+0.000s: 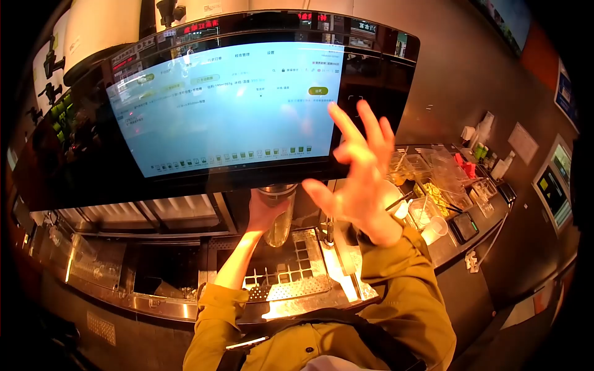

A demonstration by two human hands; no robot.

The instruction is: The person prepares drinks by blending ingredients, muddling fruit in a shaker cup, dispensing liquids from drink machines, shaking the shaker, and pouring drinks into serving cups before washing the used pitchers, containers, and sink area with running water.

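While right hand (362, 173) hovers | left hand (266, 210) holds container (279, 227) | contents unclear

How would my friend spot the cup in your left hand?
Find the big screen. Just below it, above the metal drain tray, the left hand holds a tall see-through cup. It's the one in a hand; the pale cup off to the right isn't.
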